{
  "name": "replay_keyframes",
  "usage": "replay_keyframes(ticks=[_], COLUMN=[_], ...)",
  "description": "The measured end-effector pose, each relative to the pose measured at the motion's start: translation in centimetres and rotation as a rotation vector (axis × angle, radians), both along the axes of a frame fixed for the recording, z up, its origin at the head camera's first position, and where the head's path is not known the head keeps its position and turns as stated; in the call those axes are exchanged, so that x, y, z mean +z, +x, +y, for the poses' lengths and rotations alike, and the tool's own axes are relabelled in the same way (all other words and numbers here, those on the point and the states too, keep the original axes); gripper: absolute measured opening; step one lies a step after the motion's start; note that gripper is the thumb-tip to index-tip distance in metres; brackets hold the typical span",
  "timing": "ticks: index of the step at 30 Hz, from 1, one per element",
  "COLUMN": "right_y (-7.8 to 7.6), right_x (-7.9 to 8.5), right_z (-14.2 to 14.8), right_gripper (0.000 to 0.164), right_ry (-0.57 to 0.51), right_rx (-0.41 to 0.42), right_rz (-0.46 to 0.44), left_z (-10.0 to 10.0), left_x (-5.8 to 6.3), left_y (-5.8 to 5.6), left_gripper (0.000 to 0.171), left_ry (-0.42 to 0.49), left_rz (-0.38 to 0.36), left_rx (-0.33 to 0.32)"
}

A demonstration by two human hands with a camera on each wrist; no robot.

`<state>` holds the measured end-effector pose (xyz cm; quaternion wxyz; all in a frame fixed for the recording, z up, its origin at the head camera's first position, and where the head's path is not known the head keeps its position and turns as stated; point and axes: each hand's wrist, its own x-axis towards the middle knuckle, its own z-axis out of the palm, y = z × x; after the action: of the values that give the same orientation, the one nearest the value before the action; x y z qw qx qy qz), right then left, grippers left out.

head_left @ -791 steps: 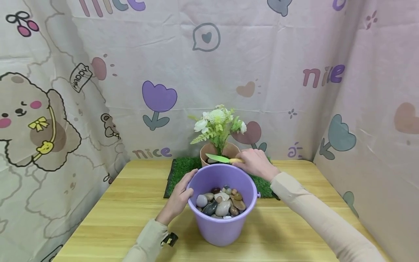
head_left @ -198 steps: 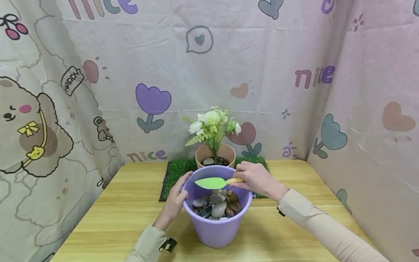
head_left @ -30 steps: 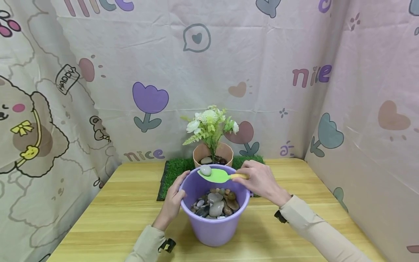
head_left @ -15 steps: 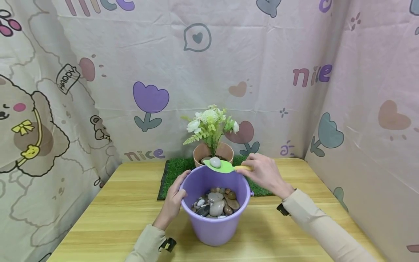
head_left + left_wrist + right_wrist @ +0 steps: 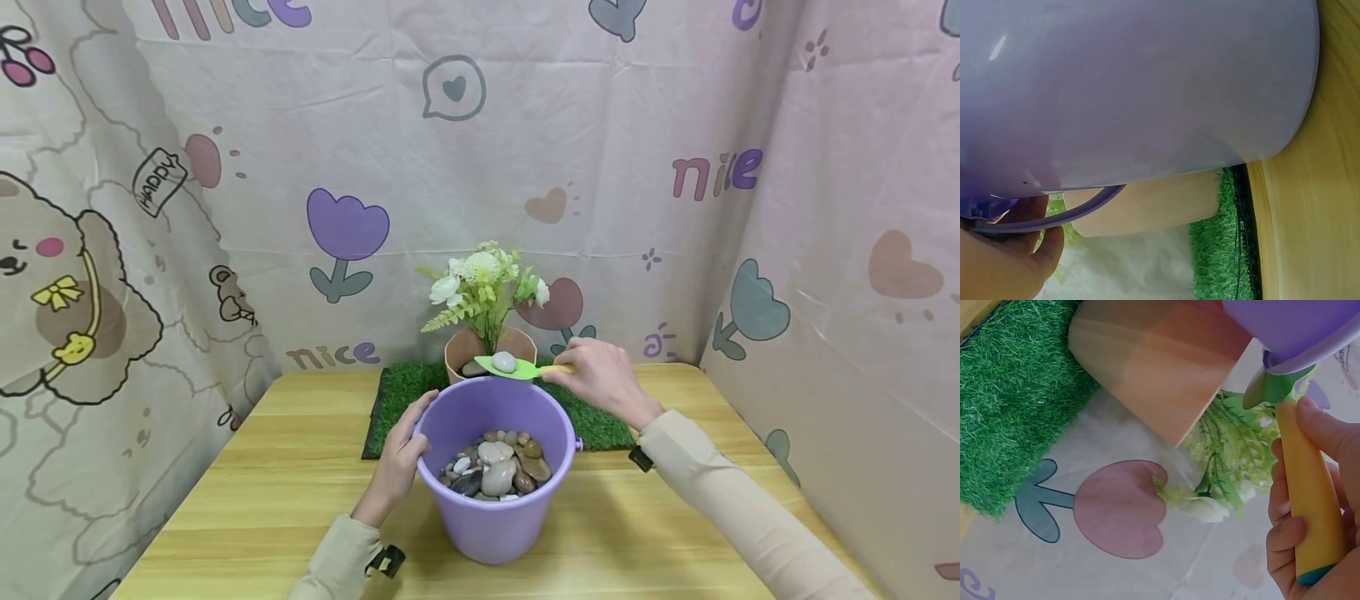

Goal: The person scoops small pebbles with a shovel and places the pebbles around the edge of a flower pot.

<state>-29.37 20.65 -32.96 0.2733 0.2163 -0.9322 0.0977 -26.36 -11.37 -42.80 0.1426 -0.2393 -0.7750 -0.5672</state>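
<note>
- The right hand (image 5: 603, 375) clasped the yellow handle (image 5: 1316, 494) of the garden trowel (image 5: 527, 370), fingers wrapped round it.
- The trowel lay crosswise, its long axis running leftward from that grip, a pale pebble (image 5: 504, 362) on its green blade.
- The pebble sat by the purple bucket's (image 5: 493, 529) far rim, before the flowerpot's (image 5: 1150, 362) mouth; whether over it could not be told.
- The right hand was nearer the pot; the left hand (image 5: 397, 458) gripped the bucket's rim.

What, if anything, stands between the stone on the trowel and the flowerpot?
Nothing visible: in the head view, the stone on the trowel overlaps the flowerpot, with the bucket lower in view. Stems rise beyond; clearance over the flowerpot's rim is unclear.
</note>
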Motion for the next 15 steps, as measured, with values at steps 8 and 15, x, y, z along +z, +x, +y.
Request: replay_keyframes(ticks=[8, 15], right_y=[-0.8, -1.4], right_x=[-0.7, -0.9], right_z=[-0.1, 0.0], right_gripper=[0.028, 0.026], right_ry=[-0.043, -0.079], right_rx=[-0.021, -0.042], right_rz=[-0.098, -0.134], left_z=[0.0, 0.1], left_x=[0.1, 0.2], left_y=[0.3, 0.2], left_gripper=[0.072, 0.072], left_ry=[0.0, 0.004], left_rz=[-0.02, 0.0], left_rx=[-0.003, -0.007])
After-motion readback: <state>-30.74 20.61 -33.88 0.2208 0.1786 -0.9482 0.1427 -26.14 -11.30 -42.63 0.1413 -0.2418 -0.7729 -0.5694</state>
